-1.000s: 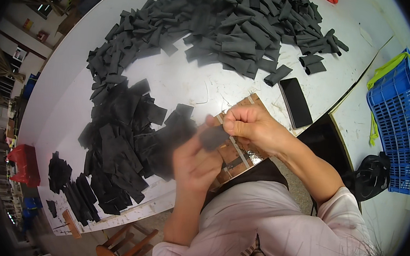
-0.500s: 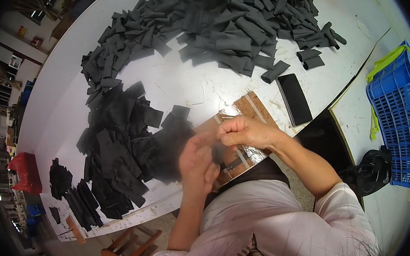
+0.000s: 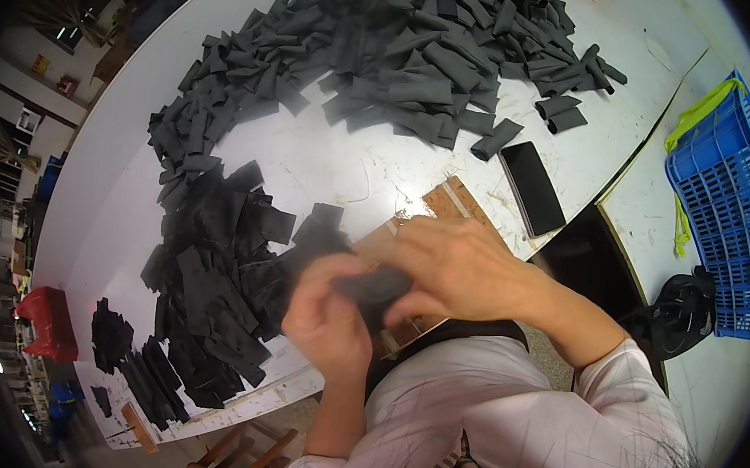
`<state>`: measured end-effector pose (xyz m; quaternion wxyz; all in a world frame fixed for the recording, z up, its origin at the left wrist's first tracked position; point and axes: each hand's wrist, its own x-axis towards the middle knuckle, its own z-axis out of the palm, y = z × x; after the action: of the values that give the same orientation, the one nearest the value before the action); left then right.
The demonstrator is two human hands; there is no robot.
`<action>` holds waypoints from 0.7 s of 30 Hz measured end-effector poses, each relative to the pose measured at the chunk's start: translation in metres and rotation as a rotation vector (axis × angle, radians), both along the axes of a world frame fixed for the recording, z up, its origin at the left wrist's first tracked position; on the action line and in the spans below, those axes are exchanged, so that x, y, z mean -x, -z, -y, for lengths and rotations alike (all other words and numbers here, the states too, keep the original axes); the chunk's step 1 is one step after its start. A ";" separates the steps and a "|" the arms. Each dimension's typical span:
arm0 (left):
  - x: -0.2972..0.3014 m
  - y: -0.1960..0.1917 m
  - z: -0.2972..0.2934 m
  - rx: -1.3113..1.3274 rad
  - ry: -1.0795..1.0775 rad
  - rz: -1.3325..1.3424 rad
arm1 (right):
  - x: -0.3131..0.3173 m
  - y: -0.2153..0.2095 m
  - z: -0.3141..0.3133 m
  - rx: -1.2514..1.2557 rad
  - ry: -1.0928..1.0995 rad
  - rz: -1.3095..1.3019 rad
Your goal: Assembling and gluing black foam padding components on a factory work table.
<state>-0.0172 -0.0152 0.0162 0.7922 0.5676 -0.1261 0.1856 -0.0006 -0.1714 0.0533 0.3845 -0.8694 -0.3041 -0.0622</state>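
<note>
A black cloth piece (image 3: 374, 285) is held between my two hands above the near edge of the table, a little blurred by motion. My left hand (image 3: 328, 317) is closed around its left side, fingers curled over it. From the right, my right hand (image 3: 466, 264) grips its other side with the thumb below and fingers above. Beneath the hands lies a brown board (image 3: 460, 199) with pale strips across it, mostly hidden by my right hand. Just left of my left hand is a heap of flat black cloth pieces (image 3: 219, 283).
Dark grey rolled cloth tubes (image 3: 419, 86) form a big pile across the white table (image 3: 336, 164). A black phone (image 3: 532, 187) lies right of the board. Further right are a blue plastic basket (image 3: 720, 211) and a black bag (image 3: 682, 310). A wooden stool (image 3: 239, 463) stands below the table's edge.
My right hand has turned over and come lower, knuckles now up. My left hand has shifted left and closed more. The black cloth piece now shows clearly between both hands.
</note>
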 end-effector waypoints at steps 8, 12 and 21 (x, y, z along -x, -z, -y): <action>0.004 0.021 0.000 0.080 0.162 -0.263 | 0.000 0.055 0.002 0.063 0.013 0.053; -0.014 -0.009 0.005 -0.138 0.385 -0.196 | -0.005 0.052 0.007 -0.012 -0.041 0.073; -0.011 -0.002 0.010 -0.188 0.389 -0.047 | -0.009 0.082 0.007 -0.150 -0.095 -0.040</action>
<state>-0.0064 -0.0249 0.0180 0.7592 0.6082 -0.2316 0.0036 0.0083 -0.1780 -0.0289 0.4570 -0.8239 -0.3316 -0.0491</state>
